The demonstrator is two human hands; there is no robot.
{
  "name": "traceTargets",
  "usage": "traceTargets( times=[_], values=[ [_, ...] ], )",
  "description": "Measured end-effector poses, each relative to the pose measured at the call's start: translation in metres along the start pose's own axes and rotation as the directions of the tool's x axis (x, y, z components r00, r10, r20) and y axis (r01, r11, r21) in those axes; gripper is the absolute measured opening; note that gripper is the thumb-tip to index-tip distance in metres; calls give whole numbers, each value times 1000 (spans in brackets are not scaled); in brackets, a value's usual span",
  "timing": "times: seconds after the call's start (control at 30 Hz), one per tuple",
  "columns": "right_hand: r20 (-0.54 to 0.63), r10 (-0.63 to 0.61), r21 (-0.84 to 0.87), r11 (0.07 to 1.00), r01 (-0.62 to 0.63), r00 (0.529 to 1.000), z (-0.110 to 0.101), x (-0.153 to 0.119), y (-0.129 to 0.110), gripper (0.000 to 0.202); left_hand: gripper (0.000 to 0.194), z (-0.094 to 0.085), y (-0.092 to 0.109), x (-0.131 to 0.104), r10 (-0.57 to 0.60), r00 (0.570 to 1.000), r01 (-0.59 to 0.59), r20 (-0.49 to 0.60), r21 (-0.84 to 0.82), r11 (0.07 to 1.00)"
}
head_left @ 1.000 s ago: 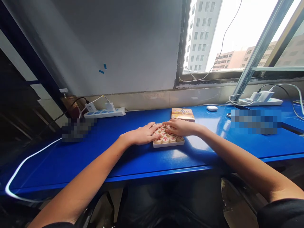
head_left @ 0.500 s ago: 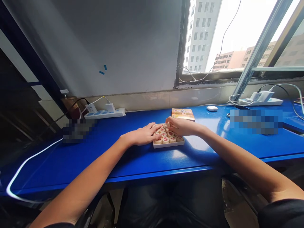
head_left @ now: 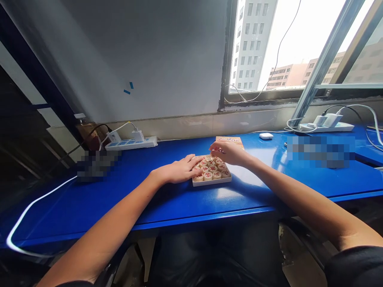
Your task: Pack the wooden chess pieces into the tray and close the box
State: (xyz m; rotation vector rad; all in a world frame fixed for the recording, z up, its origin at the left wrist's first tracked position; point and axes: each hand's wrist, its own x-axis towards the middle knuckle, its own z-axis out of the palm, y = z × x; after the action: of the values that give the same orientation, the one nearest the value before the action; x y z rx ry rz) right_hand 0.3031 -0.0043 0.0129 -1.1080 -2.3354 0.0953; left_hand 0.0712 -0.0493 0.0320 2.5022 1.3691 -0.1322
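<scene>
A shallow white box (head_left: 213, 182) of round wooden xiangqi pieces (head_left: 212, 169) with red characters lies on the blue desk. My left hand (head_left: 179, 169) rests over the box's left side, fingers stretched out and thumb apart, touching the pieces there. Above the back right corner of the box, my right hand (head_left: 229, 152) is raised, its fingers curled and their tips drawn together. A small red-marked patch shows beneath those fingers, but I cannot make out whether it is held. Right behind this hand lies the printed orange lid (head_left: 233, 140), partly hidden.
Toward the back left stand a power strip (head_left: 131, 143) with plugs and a capped bottle (head_left: 83, 125). A white earbud case (head_left: 266, 136) lies back right, near another power strip (head_left: 326, 127). Blurred-out items sit on both sides. The blue desk's front edge (head_left: 203, 223) runs before me.
My right hand has lifted slightly up and back from the pieces, uncovering more of those at the right. My left hand stays in place on the box.
</scene>
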Motion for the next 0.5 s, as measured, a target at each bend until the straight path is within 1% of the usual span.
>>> traceTargets(
  times=[0.1,0.2,0.27,0.43,0.5],
  values=[
    [-27,53,38,998,-51,998,1,2,2,19,67,0,1,0,-4,1000,4,3,13,1000],
    [-65,92,29,996,-90,994,-5,4,6,18,67,-2,3,-1,-17,1000,17,5,16,1000],
    [-81,120,41,992,-117,989,-14,4,11,18,68,-3,4,-2,-30,999,30,12,16,999],
    [-133,137,202,973,-108,982,-45,1,30,26,70,-5,7,-5,-19,1000,19,16,8,1000],
    [-99,159,253,959,-130,982,-55,-1,38,31,70,-5,8,-5,-19,1000,19,20,9,1000]
  ],
)
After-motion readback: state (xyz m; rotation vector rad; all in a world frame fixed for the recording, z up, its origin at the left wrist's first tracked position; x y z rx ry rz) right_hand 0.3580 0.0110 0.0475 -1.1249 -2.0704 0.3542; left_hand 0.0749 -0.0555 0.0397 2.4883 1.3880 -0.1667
